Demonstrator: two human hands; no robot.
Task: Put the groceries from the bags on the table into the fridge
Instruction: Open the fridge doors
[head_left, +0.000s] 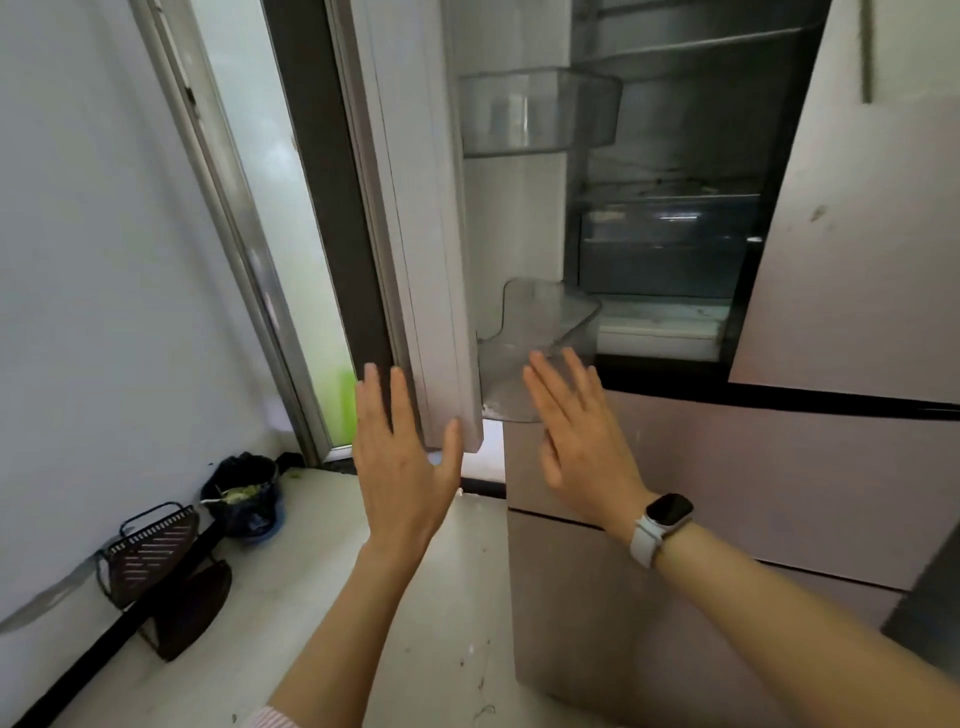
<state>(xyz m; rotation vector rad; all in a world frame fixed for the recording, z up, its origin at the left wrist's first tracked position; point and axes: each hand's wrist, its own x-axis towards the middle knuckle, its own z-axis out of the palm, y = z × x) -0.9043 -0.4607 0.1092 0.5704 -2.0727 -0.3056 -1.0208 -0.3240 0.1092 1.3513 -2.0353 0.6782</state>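
Fridge door (415, 234) stands open between flat, empty hands; left hand (402, 462) at its edge; right hand (582, 431) beside it.

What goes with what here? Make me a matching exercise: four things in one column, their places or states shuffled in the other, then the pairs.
1. left fridge door
2. watch
3. lower door bin
4. black bin bag

A. on the floor by the wall
B. swung open
C. clear plastic, nothing in it
D. on the right wrist

Pairs: 1-B, 2-D, 3-C, 4-A
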